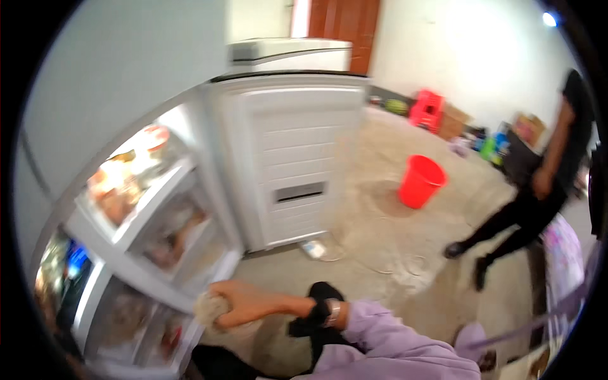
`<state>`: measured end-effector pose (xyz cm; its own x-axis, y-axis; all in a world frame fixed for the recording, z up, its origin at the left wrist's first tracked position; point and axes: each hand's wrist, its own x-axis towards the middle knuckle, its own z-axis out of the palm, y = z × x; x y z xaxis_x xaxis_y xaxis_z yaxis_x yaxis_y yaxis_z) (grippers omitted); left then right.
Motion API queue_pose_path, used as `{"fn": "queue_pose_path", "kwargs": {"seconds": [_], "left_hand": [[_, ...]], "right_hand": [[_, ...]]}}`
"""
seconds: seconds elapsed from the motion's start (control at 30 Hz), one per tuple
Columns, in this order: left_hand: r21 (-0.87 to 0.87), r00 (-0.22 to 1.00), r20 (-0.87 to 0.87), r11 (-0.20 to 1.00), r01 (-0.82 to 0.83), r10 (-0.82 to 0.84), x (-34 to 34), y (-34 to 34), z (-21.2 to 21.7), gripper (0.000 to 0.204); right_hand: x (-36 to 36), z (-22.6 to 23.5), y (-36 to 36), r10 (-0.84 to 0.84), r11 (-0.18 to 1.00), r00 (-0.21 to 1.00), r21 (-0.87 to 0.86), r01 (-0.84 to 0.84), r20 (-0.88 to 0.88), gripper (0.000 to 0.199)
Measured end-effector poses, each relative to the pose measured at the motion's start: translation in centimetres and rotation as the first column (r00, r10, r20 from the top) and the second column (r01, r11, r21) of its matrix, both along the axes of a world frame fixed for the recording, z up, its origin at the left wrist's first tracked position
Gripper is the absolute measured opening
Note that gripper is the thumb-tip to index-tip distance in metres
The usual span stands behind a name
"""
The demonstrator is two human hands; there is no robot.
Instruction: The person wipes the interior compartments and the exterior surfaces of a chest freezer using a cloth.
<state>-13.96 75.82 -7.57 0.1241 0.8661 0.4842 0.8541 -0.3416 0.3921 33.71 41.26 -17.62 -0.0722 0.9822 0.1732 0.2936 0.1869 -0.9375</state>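
Lilac long sleeve [405, 342] is right up front, coming in from the lower right, with a chunky black band [310, 321] and a pale bracelet [333, 311] at the wrist. Right hand [240, 305] at the end of it is curled over a pale beige, roundish lump [211, 309], fingers closed on it. Lump looks dull and kinda sandy, bigger than a mouthful for sure, but it's so blurred that I can't say what it's made of. It's right by the edge of an open white fridge [136, 272]; can't tell if they touch. Left hand is out of view, so no clue what it's doing.

Just past the lump, frosted see-through drawers [171, 237] show blurry brownish and pinkish stuff inside. Beyond that, the ribbed white fridge door [294, 152] hangs wide open. Further out, a bright red plastic bucket [423, 182] stands on the beige floor [373, 234], a person in black clothes [532, 209] is off to the right, and a red plastic stool [427, 111] is by the far wall.
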Motion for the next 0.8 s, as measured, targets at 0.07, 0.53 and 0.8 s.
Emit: {"fn": "queue_pose_path", "kwargs": {"seconds": [0.07,0.53,0.8], "left_hand": [[-0.002,0.998,0.056,1.0,0.008,-0.008,-2.3,0.0,0.1,0.05],[0.348,0.92,-0.382,0.909,0.231,-0.087,15.8,-13.0,2.4,0.032],[0.119,0.726,-0.675,0.953,0.28,-0.129,16.3,-10.1,1.3,0.028]], "right_hand": [[0.7,-0.2,-0.5,-0.006,1.0,0.996,0.001,0.006,0.094,0.056],[4.8,-2.0,-4.7,-0.155,0.948,0.971,-0.306,0.093,-0.185,0.034],[5.5,-5.8,-5.2,-0.181,0.934,0.963,-0.342,0.104,-0.201,0.035]]}}
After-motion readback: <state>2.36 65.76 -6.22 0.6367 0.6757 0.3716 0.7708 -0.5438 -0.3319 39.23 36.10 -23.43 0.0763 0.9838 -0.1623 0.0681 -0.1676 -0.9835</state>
